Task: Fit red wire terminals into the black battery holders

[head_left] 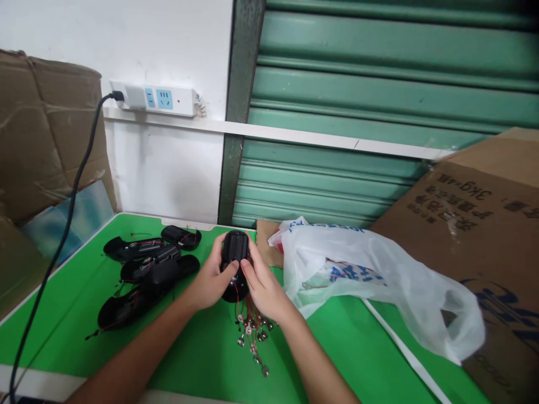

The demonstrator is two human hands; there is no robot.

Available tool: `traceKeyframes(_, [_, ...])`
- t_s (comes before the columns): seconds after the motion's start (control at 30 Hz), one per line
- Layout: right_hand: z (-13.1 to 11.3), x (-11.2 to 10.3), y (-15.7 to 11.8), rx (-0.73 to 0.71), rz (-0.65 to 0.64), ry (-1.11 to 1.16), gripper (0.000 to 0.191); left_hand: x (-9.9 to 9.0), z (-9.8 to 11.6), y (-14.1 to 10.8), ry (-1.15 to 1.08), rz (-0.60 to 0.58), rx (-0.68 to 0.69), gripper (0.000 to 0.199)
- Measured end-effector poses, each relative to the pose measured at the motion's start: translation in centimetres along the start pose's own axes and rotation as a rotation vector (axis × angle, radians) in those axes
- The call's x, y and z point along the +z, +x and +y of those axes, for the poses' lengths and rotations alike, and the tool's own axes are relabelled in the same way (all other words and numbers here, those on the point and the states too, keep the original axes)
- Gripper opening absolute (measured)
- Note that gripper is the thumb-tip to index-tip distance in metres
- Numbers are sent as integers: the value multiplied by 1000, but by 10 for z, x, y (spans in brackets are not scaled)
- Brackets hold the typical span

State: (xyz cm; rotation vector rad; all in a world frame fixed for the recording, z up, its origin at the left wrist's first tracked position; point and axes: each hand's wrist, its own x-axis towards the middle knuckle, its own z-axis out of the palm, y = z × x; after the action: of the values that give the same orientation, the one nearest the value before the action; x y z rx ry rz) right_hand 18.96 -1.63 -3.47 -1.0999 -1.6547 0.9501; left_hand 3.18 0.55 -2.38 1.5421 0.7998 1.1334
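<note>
Black plastic case (pixel 236 245) sits b/w both hands, over the middle of the green table (pixel 202 362). Its long side runs straight away from the person, w/ hardly any lean. Open face w/ long grooves looks up at the head cam; round shiny end points back to the person, other end to the wall. Can't tell if it touches the table.

L hand (pixel 213 282) pinches its left edge, R hand (pixel 264 285) its right edge. Both thumbs press on the face, tips close tog., abt halfway down; the other fingers wrap the sides, mostly hidden, so can't tell if they're spread.

Just below the R fingers: a bunch of red wires w/ small metal bits (pixel 254 332). Left of the L fingers: a pile of more black cases (pixel 158 275), pointing diff. ways. Right of the R fingers: a white plastic bag (pixel 357 258), then a big brown box (pixel 446 219). Far up-left of the L fingers: a power strip (pixel 181 102) w/ a black cord (pixel 80 182).
</note>
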Motion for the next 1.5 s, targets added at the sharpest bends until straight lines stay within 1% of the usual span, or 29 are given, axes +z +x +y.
traceKeyframes(0.27, [1, 3, -1, -20, -9, -4, 68, 0, 0, 0, 35, -4, 30, 55])
traceKeyframes(0.53, [4, 13, 0, -3, 39, 24, 67, 3, -2, -1, 123, 28, 54, 53])
traceKeyframes(0.7, [2, 12, 3, 19, 56, 69, 63, 4, -5, 1, 137, 53, 46, 53])
traceKeyframes(0.77, [2, 8, 5, 29, 55, 99, 60, 3, -7, 3, 82, 47, 6, 57])
traceKeyframes(0.87, [4, -1, 10, 45, 29, 184, 53, 1, -9, 5, -107, 14, -103, 64])
traceKeyframes(0.97, [5, -9, 13, 139, -20, 319, 49, 0, -9, 7, -288, -33, -211, 72])
traceKeyframes(1.03, [5, -11, 13, 206, -33, 398, 47, -1, -9, 7, -327, -56, -247, 76])
traceKeyframes(1.17, [3, -9, 13, 245, -10, 488, 43, -3, -12, 6, -286, -87, -235, 82])
traceKeyframes(1.3, [0, -8, 12, 250, 0, 481, 43, -5, -16, 6, -263, -76, -196, 88])
traceKeyframes(1.37, [-1, -8, 11, 235, -8, 435, 43, -5, -17, 6, -264, -58, -221, 83])
traceKeyframes(1.43, [-2, -7, 10, 200, -9, 379, 43, -4, -17, 7, -241, -26, -244, 74])
traceKeyframes(1.5, [-2, -6, 10, 161, -7, 342, 43, -3, -17, 7, -177, 12, -233, 64])
